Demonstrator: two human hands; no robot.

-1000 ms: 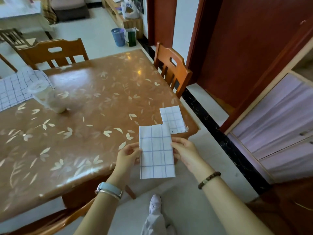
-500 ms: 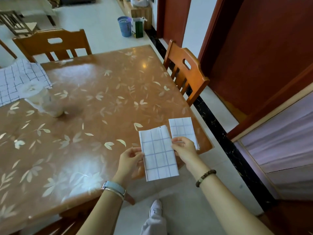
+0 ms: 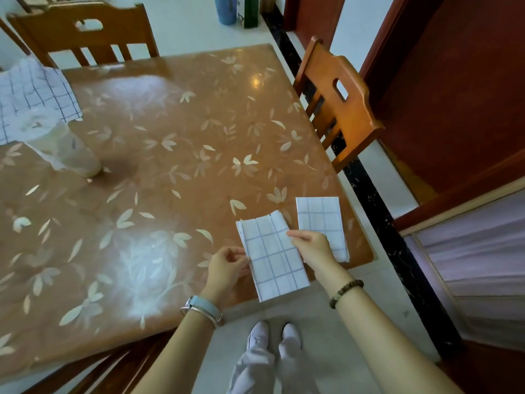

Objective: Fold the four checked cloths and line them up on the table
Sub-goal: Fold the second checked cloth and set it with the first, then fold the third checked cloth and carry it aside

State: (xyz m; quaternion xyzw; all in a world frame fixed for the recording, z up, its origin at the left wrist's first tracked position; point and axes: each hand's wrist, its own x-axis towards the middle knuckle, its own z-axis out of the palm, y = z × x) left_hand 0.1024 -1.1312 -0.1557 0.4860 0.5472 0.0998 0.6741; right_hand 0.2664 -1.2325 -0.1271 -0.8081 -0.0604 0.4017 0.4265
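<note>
From the head view, one folded cloth (image 3: 321, 220) lies flat at the near right corner of the table (image 3: 170, 166), its long side running near to far. A second folded cloth (image 3: 272, 263) is in the person's hands, just left of the first. Its far end is over the tabletop and its near end hangs out past the table's near edge. The left hand (image 3: 227, 268) pinches its left edge between thumb and fingers. The right hand (image 3: 312, 248) pinches its right edge higher up, fingers curled onto the fabric.

By this showing the task is about half done: one cloth is placed and a second is folded and ready to be set down beside it. The unfolded checked cloths (image 3: 34, 95) lie in a loose heap at the far left edge of the table, partly out of frame, so their number cannot be told; two are presumably left.

A pale, crumpled plastic-looking object (image 3: 65, 149) rests against that heap and may need shifting when the cloths are taken. A wooden chair (image 3: 341, 100) stands at the table's right side and another chair (image 3: 85, 32) at the far side. Nothing lies on the table just left of the two folded cloths, where the row would continue.
</note>
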